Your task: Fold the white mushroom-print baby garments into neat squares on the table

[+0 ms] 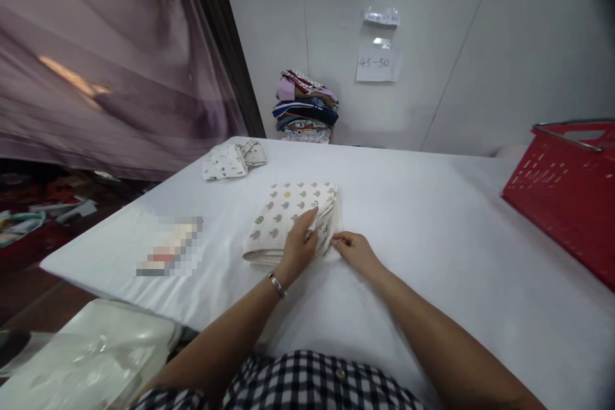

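A folded cream cloth (pixel 281 218) with grey tree-like prints and a few green and yellow ones lies on the white table in front of me. My left hand (pixel 301 243) rests on its right part, fingers stretched over the fabric. At the right edge of the cloth, my right hand (pixel 354 250) pinches a layer between thumb and fingers. Its fingertips are close to the left hand. Farther off on the left, a second patterned white cloth (pixel 225 162) sits loosely bundled.
A red plastic basket (pixel 567 186) stands on the right of the white table (pixel 432 205). Folded clothes (pixel 306 106) are stacked by the wall. A blurred-out item (pixel 170 246) lies on the left. Plastic-wrapped material (pixel 96 352) is at lower left, below a pinkish curtain (pixel 120 45).
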A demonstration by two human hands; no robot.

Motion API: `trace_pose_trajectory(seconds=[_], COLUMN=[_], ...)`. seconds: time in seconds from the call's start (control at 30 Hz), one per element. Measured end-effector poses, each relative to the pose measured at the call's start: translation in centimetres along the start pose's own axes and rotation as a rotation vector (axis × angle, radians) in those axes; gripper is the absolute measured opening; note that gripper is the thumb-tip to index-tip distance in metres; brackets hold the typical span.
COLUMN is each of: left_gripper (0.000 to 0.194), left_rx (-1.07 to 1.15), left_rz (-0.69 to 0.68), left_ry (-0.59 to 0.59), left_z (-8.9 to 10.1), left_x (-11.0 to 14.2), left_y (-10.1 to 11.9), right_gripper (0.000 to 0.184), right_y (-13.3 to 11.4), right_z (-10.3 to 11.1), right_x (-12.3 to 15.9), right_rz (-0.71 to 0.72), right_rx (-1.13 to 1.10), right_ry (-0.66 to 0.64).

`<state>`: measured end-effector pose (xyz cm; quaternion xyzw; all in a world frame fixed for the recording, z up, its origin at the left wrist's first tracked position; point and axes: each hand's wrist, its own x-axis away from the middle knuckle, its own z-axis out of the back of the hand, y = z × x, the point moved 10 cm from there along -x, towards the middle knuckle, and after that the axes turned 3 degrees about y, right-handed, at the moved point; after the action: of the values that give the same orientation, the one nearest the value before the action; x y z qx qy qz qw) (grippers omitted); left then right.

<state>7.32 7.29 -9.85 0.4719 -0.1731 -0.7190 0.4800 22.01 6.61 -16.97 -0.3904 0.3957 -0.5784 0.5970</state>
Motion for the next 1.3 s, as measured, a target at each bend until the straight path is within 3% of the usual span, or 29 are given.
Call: trace_pose_trajectory(seconds=[0.13,0.33,0.6,0.77,0.9,1.03,1.2,1.3], left_gripper=[0.047,0.049,0.054,0.051,0.062,0.059,0.044,0.045], left_rx=[-0.043,-0.117,-0.295,-0.288,-0.324,-0.336,-0.163,-0.048], left_rz=[0.014,-0.075,-0.296,-0.315,-0.317,-0.195,0.259,0.394], left_ry=[-0.022,-0.113,-0.086,-0.209,-0.206,-0.202,-0.038,0.053], left_z=[-0.2,-1.3,0.0,-1.0,-1.4,-1.2,1.5,2.6], left_x=[0.4,0.8,1.0,2.4,2.9,2.2,0.0,-0.3], left_y=[0.1,1.4,3.9,4.4,4.6,3.2,-1.7,-3.3], right_gripper=[0.033,0.028,0.021,0.022,0.024,0.026,0.026,0.021], right_y=[0.4,-0.3,0.5,0.1,-0.3,-0.8,0.0,0.6], right_z=[-0.4,-0.4,-0.7,-0.8,-0.9,-0.9,-0.6,0.2], right_x=[0.1,0.2,0.3,0.7,0.8,0.9,0.3,-0.1], right_rz=[-0.079,-0.046,-0.206,-0.266,-0.263,-0.249,-0.176,-0.123], right_rx=[-0.003,0.108,-0.311,-0.423,-0.487,-0.501,-0.336,-0.148], right_ry=[-0.044,0.003,0.0,-0.018,-0.031,-0.042,-0.041,0.008])
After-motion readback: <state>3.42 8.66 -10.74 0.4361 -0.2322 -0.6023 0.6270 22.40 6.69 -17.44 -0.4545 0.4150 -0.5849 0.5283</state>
